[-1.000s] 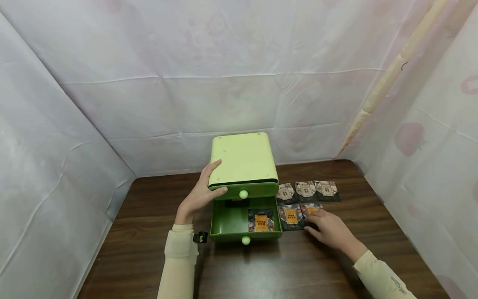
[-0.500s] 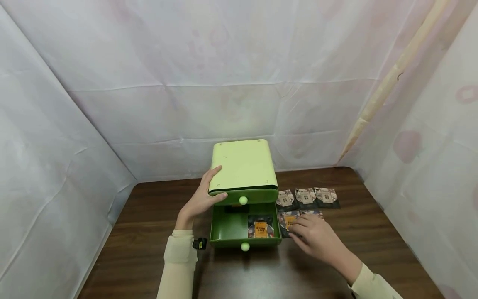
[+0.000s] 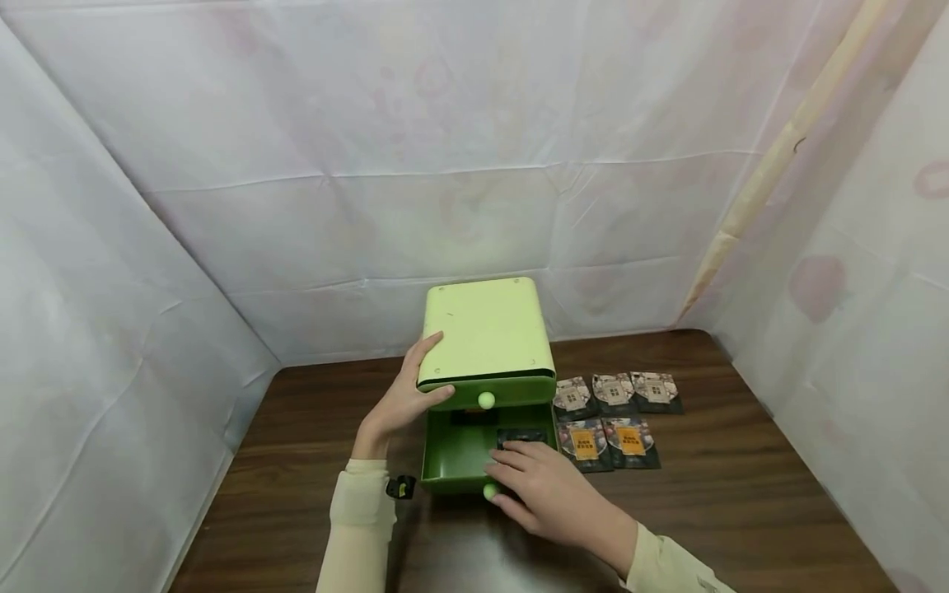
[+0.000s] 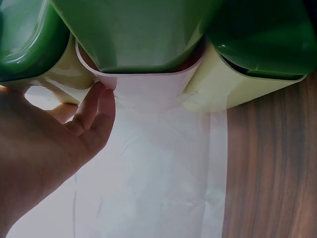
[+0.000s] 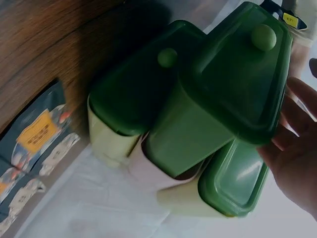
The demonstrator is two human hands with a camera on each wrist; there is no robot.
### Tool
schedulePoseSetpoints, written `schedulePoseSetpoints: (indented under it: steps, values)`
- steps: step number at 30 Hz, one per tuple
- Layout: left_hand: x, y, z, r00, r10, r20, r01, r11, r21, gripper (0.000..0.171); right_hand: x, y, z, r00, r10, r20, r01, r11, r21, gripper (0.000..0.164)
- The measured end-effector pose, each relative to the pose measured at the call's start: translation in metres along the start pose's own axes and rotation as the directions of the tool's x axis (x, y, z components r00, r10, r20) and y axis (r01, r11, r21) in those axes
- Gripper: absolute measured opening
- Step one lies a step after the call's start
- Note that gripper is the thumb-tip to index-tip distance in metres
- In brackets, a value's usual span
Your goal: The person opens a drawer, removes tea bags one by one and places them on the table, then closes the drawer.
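Observation:
A small two-drawer cabinet (image 3: 485,325) with a pale green shell stands on the table. My left hand (image 3: 396,403) grips its left side, thumb on the front of the upper drawer (image 3: 515,390). The lower drawer (image 3: 455,449) is pulled out. My right hand (image 3: 556,498) is over its front right part, fingers fairly straight, with no packet seen in it. Its thumb is near the round knob (image 3: 490,492). A dark packet (image 3: 522,435) inside the drawer is partly covered by that hand. In the right wrist view, fingers (image 5: 297,111) lie beside the protruding drawer (image 5: 233,74).
Right of the cabinet, two dark packets with orange labels (image 3: 630,441) lie in front of a row of several beige-labelled packets (image 3: 656,391). A black band (image 3: 401,487) is at the left wrist. White sheeting (image 3: 445,206) closes off the back and sides.
My right hand has left the orange-labelled packets and moved left to the lower drawer, uncovering both packets on the table. My left hand stays on the cabinet.

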State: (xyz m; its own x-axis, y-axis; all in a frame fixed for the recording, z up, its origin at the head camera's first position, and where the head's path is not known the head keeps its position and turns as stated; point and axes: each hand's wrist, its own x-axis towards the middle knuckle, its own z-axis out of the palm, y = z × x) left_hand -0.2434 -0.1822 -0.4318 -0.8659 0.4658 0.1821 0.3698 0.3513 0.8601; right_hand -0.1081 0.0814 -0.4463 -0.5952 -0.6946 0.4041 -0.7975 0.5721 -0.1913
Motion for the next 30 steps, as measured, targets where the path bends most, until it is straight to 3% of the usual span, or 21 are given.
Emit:
schedulePoseSetpoints:
  steps: [5, 11, 13, 18, 23, 26, 30]
  values:
    - [-0.006, 0.009, -0.003, 1.0, -0.015, 0.004, 0.015, 1.0, 0.003, 0.083, 0.01, 0.0, 0.005, 0.98, 0.058, 0.19, -0.067, 0.997, 0.043, 0.051]
    - [-0.011, 0.032, -0.005, 1.0, -0.027, 0.011, 0.027, 1.0, -0.007, 0.082, 0.021, 0.006, 0.009, 0.91, 0.161, 0.382, -0.207, 0.975, 0.083, 0.066]
    - [-0.007, 0.026, -0.003, 1.0, -0.025, 0.019, 0.025, 1.0, -0.007, 0.082, 0.025, 0.01, 0.008, 0.887, 0.185, 0.424, -0.25, 0.963, 0.104, 0.07]
    - [0.003, 0.004, 0.003, 1.0, -0.016, 0.017, 0.016, 1.0, -0.009, 0.082, 0.037, 0.021, 0.008, 0.849, 0.216, 0.482, -0.323, 0.935, 0.149, 0.074]
    - [0.002, -0.003, 0.002, 1.0, -0.02, 0.004, 0.02, 1.0, -0.002, 0.083, 0.056, 0.026, 0.015, 0.809, 0.246, 0.534, -0.376, 0.914, 0.149, 0.073]
    - [0.003, -0.002, 0.002, 0.999, -0.032, 0.009, 0.032, 0.999, 0.007, 0.084, 0.067, 0.028, 0.018, 0.766, 0.287, 0.575, -0.408, 0.908, 0.092, 0.073]
    - [0.002, 0.006, 0.0, 0.999, -0.037, 0.025, 0.037, 0.999, 0.007, 0.083, 0.08, 0.03, 0.024, 0.746, 0.378, 0.548, -0.434, 0.9, -0.031, 0.075]
